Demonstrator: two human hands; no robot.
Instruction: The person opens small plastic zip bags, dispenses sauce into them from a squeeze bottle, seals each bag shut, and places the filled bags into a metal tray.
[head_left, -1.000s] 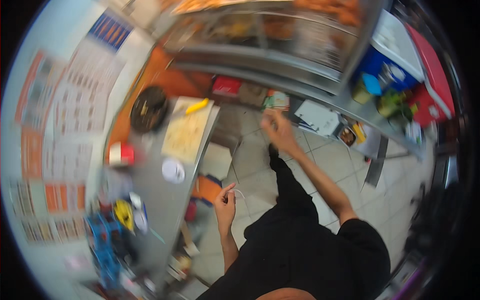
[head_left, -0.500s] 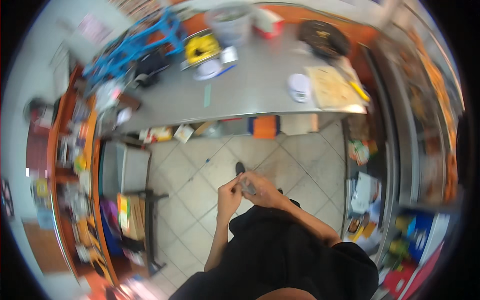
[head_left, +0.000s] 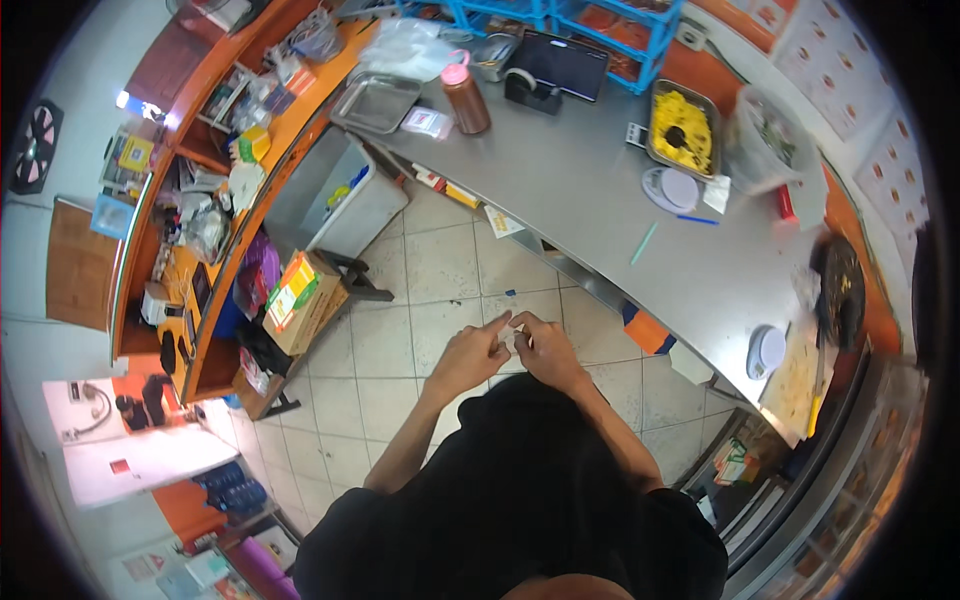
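My left hand (head_left: 468,362) and my right hand (head_left: 550,354) meet in front of my body, above the tiled floor. Between their fingertips shows a small pale, see-through piece (head_left: 508,337), mostly covered by the fingers; its kind cannot be made out. The left index finger points toward the right hand while the thumb bends in against the piece. On the right hand, the fingers curl and pinch at the same spot. Neither hand touches the steel table (head_left: 570,205) beyond them.
On the table are a brown bottle with a pink lid (head_left: 465,100), a tray of yellow food (head_left: 680,125), white scales (head_left: 767,350) and a cutting board (head_left: 795,385). At left stand a grey bin (head_left: 365,205), a cardboard box (head_left: 312,300) and orange shelving (head_left: 262,150).
My view has turned left, so the table now runs diagonally and more of the left shelving shows. My hands stay together, with less of the see-through piece showing.
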